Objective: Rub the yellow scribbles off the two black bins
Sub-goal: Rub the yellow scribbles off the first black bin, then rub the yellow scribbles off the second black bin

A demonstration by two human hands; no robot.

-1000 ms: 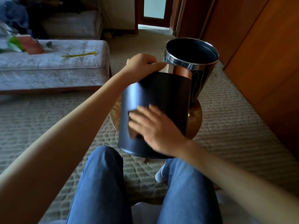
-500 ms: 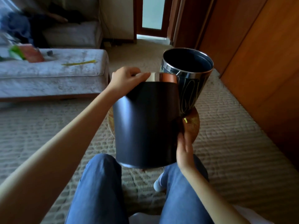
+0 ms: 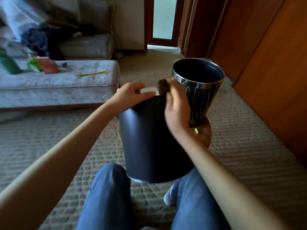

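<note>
Filling the middle above your knees, the near bin (image 3: pixel 149 143) shows a plain black side. Behind it the far bin (image 3: pixel 206 90) stands upright on the round surface (image 3: pixel 205 136), yellow scribbles (image 3: pixel 198 103) down its wall. Your left hand (image 3: pixel 131 95) grips the near bin's rim; your right hand (image 3: pixel 177 110) pinches a brown pad (image 3: pixel 163 87) just above that rim, beside the far bin.

Dim daylight from doorway (image 3: pixel 163 19); edges maybe motion-blurred.

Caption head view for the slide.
Left hand grips the near bin; right hand holds a brown pad beside the scribbled bin.
</note>
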